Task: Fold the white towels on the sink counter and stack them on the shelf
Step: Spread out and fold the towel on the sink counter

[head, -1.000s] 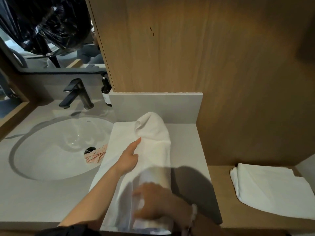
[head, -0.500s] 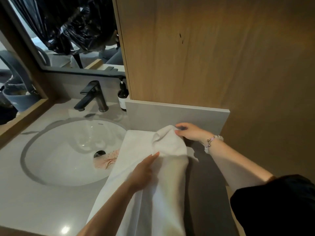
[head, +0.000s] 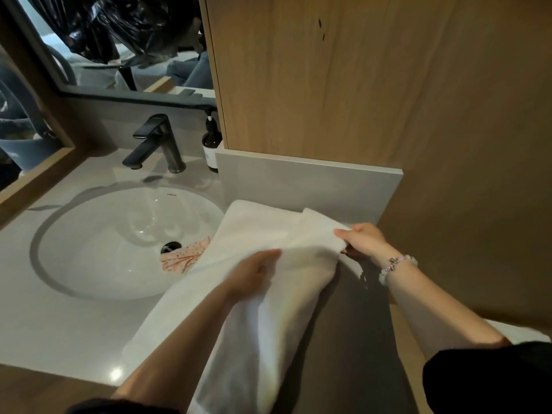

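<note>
A long white towel (head: 257, 312) lies lengthwise on the grey sink counter (head: 59, 333), right of the basin, with its right side folded over towards the middle. My left hand (head: 254, 271) rests flat on the towel's middle, fingers straight. My right hand (head: 363, 239) pinches the folded layer's far right corner near the grey backsplash. A sliver of another white towel (head: 521, 331) shows at the right on the lower wooden shelf (head: 401, 327), mostly hidden by my right arm.
The white oval basin (head: 119, 240) holds a pink patterned cloth (head: 185, 256) by the drain. A black tap (head: 158, 144) and a brown pump bottle (head: 212, 147) stand behind it. A grey backsplash (head: 307, 186) and wooden wall panels close in the back and right.
My right hand went from the towel's near end to its far corner and drew that corner to the right, flattening the bunched top. My left hand stayed on the middle.
</note>
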